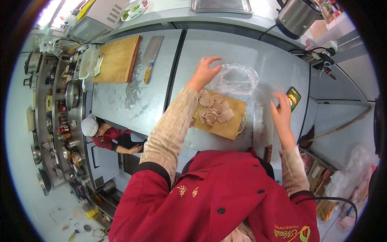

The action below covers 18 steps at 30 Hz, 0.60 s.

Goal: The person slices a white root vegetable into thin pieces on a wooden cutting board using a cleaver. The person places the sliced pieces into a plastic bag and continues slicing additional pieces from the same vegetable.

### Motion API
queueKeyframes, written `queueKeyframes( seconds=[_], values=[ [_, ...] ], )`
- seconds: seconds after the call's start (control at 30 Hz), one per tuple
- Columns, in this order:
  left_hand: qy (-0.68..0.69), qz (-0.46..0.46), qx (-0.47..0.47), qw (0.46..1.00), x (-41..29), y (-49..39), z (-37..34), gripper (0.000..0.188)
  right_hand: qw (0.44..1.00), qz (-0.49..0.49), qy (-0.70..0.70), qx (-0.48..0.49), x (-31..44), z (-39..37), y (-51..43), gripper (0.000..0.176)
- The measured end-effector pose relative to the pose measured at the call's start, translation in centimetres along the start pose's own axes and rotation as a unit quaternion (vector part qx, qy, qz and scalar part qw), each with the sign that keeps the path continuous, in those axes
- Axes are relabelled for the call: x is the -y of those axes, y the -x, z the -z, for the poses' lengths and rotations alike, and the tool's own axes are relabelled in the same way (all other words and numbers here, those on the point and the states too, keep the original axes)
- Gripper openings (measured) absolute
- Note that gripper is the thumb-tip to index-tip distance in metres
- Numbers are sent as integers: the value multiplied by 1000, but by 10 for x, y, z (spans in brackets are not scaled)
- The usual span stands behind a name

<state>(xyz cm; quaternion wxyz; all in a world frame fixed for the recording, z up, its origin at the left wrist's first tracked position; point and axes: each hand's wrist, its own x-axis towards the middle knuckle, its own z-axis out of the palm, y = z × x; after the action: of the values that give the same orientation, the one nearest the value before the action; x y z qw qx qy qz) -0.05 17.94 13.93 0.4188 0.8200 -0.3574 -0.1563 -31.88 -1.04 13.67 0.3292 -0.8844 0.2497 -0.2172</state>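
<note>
Sliced pale-brown pieces of food [214, 109] lie in a loose pile on a small wooden cutting board [226, 130] with a yellow handle. Behind the board rests a crumpled clear plastic bag [235, 80]. My left hand [206, 72] is at the bag's left edge, thumb and fingers apart; whether the thumb touches the plastic is unclear. My right hand [281, 107] is raised over the right side of the table, its fingers spread and blurred. Nothing shows in it. Beside the board lies a cleaver [262, 127], close to my right hand. A lit phone [292, 98] is partly behind that hand.
A thick wooden board [115, 60] and another cleaver [152, 51] lie on the left of the metal worktop [133, 103]. An electric kettle [297, 18] and a metal tray [221, 5] stand on the back shelf. At left, a person in a white cap [105, 136] is beside the worktop.
</note>
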Motion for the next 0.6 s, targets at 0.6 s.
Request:
queueKeyframes(
  seconds=[0.6],
  values=[
    [-136, -29, -62, 988, 13, 216, -67, 100, 796, -452, -383, 123, -37, 33, 204, 8]
  ],
)
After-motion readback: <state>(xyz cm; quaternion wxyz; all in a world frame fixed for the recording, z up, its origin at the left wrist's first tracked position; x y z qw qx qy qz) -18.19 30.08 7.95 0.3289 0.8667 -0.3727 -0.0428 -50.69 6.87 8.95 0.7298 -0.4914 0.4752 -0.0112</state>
